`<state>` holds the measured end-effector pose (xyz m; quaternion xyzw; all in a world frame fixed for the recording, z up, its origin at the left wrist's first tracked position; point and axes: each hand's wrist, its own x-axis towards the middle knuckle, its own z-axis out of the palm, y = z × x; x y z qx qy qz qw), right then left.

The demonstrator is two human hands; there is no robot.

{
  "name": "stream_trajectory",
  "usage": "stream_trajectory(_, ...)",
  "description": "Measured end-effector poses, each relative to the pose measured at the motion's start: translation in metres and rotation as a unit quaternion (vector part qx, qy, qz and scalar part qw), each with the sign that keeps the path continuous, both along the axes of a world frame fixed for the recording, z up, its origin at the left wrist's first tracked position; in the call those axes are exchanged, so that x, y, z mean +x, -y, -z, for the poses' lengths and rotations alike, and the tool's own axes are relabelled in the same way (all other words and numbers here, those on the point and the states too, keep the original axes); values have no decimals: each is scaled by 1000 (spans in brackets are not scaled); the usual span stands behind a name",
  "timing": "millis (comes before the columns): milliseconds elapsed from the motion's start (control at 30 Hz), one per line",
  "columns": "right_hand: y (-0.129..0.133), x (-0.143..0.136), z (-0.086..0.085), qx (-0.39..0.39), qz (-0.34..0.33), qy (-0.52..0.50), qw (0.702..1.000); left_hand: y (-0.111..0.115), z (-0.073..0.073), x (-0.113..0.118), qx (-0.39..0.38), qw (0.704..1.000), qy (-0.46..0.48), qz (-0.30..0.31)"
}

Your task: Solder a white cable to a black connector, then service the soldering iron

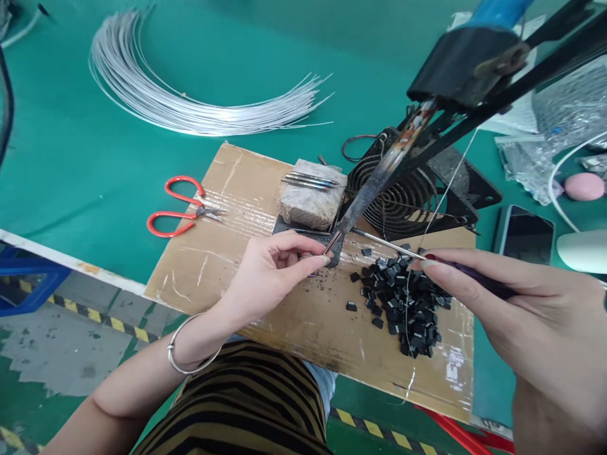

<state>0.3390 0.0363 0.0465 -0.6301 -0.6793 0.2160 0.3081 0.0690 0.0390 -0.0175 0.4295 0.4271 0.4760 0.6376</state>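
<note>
1. Green worktop (pixel 71 177), cardboard (pixel 199 265) on it.
2. Soldering iron (pixel 379 183) slants down.
3. Right hand (pixel 535 303): fingers grip thin tool (pixel 389 244).
4. Left hand (pixel 268 272): fingers pinch small metal piece (pixel 333 242).
5. Tool tip sits near iron's end.
6. Metal piece: at iron's end, contact unclear.

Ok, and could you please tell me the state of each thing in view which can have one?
Left hand: closed, pinching a thin piece
Right hand: closed around a long-shafted tool
Scissors: handles spread, blades slightly open
Iron: slanting down; hot or cold, cannot tell
Fan: running or not, cannot tell
Phone: screen dark
Wire bundle: curved, ends fanned out
Black pieces: loose, heaped
Metal rods: lying on the block
</note>
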Motion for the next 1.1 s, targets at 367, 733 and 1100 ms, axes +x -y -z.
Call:
stream_trajectory(367,4,-1,-1,4,17,2,1000,-1,-2,-1,-2,1000,-17,3)
stream_trajectory(733,-5,-5,1,119,-91,32,988,-1,-3,-1,3,1000,9,-1)
stream_trajectory(1100,-6,-3,3,190,-142,97,967,-8,-11,5,9,998,62,-16)
